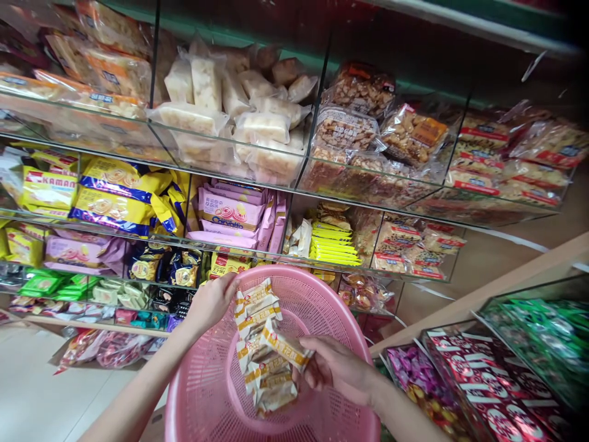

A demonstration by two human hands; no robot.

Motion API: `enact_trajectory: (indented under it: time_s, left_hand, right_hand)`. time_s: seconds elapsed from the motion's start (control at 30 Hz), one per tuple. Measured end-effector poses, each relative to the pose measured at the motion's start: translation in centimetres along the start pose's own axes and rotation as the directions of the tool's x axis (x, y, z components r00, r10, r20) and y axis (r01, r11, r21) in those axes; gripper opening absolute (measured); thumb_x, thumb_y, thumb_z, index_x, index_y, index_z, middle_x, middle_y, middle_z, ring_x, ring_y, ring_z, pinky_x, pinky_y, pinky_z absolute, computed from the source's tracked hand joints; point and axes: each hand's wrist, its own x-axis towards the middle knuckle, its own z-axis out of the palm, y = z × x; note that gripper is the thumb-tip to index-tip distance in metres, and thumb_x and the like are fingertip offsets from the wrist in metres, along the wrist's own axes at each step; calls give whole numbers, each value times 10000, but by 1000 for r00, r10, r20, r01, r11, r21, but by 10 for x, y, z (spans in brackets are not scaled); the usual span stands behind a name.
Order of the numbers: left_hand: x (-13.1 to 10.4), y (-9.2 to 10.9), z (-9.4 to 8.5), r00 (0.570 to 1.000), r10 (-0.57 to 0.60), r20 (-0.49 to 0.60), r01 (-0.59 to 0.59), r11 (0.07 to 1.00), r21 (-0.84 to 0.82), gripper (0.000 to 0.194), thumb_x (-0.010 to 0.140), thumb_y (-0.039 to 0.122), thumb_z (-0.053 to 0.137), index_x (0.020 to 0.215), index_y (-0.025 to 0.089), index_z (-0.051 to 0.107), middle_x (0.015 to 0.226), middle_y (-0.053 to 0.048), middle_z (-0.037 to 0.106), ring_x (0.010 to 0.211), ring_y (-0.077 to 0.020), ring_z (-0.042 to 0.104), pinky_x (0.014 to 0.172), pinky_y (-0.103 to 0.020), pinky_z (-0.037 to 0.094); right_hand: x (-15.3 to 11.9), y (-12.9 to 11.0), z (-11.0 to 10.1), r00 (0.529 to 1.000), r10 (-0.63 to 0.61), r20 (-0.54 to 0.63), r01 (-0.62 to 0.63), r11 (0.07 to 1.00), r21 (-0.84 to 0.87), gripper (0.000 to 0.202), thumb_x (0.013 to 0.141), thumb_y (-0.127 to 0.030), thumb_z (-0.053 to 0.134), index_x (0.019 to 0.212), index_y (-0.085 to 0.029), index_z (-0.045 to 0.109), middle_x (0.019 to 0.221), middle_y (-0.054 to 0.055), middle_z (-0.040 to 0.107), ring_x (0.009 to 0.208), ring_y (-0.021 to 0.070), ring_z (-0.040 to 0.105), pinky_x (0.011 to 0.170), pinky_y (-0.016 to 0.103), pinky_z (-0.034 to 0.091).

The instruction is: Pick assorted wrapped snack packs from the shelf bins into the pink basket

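A pink plastic basket [335, 307] with mesh walls is at the bottom centre. My left hand [215, 302] is closed on its upper left rim. Inside the basket lie several small white and yellow wrapped snacks [257, 301], roughly in a column. My right hand [329, 367] reaches over the basket's inside, its thumb and fingers closed on one wrapped snack [283, 345] that lies tilted above the others. The fingertips beneath that snack are partly hidden.
Glass-fronted shelves with packaged snacks [232, 205] rise directly behind the basket. Slanted bins with red wrapped bars [492, 383] and green packets [543, 334] stand at the right. Tiled floor [41, 383] shows at the lower left.
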Motion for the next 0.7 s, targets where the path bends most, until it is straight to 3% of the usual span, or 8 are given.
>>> enact_trajectory:
  time_s: [0.13, 0.33, 0.47, 0.6, 0.7]
  left_hand:
    - [-1, 1, 2, 1000, -9, 1, 9, 1000, -1, 477, 894, 476, 216, 1097, 233, 573, 1026, -109, 704, 967, -283, 649, 765, -356, 465]
    - [-2, 4, 3, 1000, 8, 15, -8, 1000, -17, 467, 892, 473, 227, 1094, 231, 572, 1042, -108, 700, 988, -271, 640, 790, -341, 457]
    - [-5, 4, 3, 1000, 0, 18, 0, 1000, -25, 443, 891, 459, 240, 1087, 234, 568, 1047, -105, 698, 993, -268, 638, 790, -332, 456]
    - [-7, 2, 2, 1000, -6, 24, 7, 1000, -24, 433, 894, 447, 236, 1072, 230, 566, 1023, -106, 702, 997, -275, 637, 788, -338, 458]
    - [-7, 2, 2, 1000, -17, 25, 17, 1000, -21, 434, 892, 451, 240, 1084, 232, 562, 1033, -107, 700, 1012, -274, 631, 800, -340, 456]
  right_hand:
    - [5, -4, -3, 995, -70, -72, 61, 992, -112, 347, 787, -508, 556, 865, -175, 502, 623, 5, 672, 423, 53, 506, 435, 157, 349]
    - [25, -12, 7, 998, 54, -23, -57, 990, -132, 445, 806, -595, 477, 888, -165, 556, 538, -5, 642, 339, 50, 456, 332, 143, 277]
    - [34, -4, 9, 993, 118, -10, -118, 978, -171, 502, 787, -629, 484, 839, -146, 608, 480, -15, 602, 305, 36, 425, 294, 137, 228]
    - [34, 9, 5, 985, 159, -67, -168, 973, -160, 538, 780, -651, 472, 817, -135, 621, 467, -7, 596, 296, 31, 420, 283, 131, 219]
    - [33, 13, 6, 976, 184, -117, -200, 970, -139, 557, 783, -669, 442, 827, -137, 604, 487, 8, 615, 309, 41, 454, 298, 130, 281]
